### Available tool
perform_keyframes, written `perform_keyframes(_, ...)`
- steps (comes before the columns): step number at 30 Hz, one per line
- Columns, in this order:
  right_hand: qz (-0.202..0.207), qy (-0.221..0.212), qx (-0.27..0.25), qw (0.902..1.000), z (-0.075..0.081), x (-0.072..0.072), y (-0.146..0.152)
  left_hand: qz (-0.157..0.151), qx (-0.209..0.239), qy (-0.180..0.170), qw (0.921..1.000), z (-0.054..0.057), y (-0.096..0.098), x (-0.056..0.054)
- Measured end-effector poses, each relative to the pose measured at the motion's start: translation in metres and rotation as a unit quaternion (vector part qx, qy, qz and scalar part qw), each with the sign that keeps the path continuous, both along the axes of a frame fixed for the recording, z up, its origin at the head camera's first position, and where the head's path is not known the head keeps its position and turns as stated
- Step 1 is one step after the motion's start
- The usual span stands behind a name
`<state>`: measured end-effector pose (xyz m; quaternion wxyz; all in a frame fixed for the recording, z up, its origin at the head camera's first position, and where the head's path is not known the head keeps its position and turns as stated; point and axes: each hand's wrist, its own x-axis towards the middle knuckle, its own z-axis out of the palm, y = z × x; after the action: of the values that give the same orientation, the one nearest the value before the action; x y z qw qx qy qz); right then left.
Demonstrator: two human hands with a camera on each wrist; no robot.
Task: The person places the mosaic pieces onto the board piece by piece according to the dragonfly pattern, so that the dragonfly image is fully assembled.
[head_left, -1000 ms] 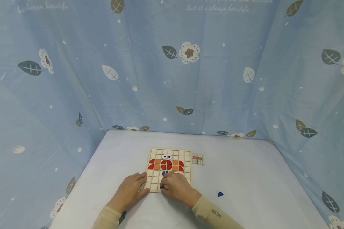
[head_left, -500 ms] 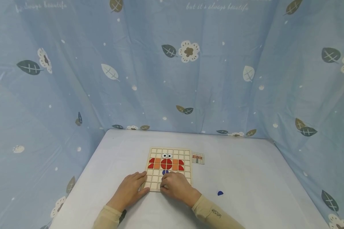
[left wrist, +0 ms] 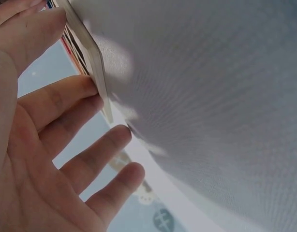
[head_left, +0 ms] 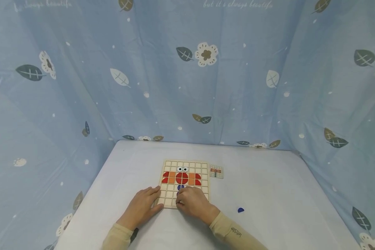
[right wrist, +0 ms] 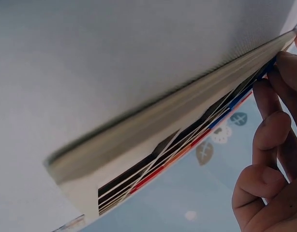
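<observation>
A square wooden grid board (head_left: 205, 196) lies on the table, with red, orange and blue pieces and two eye pieces set in its cells. My left hand (head_left: 142, 205) rests at the board's left edge, fingers extended and touching the frame in the left wrist view. At the lower middle of the board, my right hand (head_left: 194, 205) has its fingers curled over a blue piece (right wrist: 270, 66), with thumb and index fingertips close together on it. The fingers hide most of that piece. Just above them shows a blue round shape (head_left: 181, 187), below the red circle (head_left: 182, 178).
A small pattern card (head_left: 216, 172) lies by the board's upper right corner. One loose blue half-round piece (head_left: 241, 210) is on the white table (head_left: 268, 184) to the right of my right hand. A blue patterned curtain (head_left: 162, 76) surrounds the table at back and sides.
Both hands stay nearly in place. The dark piece seen at the right fingertips a second ago is now more hidden. The whole view has shifted slightly.
</observation>
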<state>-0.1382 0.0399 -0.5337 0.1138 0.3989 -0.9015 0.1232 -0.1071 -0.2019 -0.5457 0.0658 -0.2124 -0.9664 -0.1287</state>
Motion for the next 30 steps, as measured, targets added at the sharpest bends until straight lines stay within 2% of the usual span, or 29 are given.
perform_keyframes(17,0.011,0.007,0.010,0.9999,-0.001,0.001,0.004,0.006,-0.008,-0.010,0.9999,0.001,0.000,-0.002)
perform_keyframes(23,0.015,-0.012,0.005,0.9998,0.002,0.004,0.008,0.007,-0.002,-0.012,0.9999,0.002,0.001,-0.001)
perform_keyframes(30,0.020,-0.042,-0.033,0.9984,0.011,0.012,0.026,0.011,0.001,-0.018,0.9998,0.004,0.002,0.000)
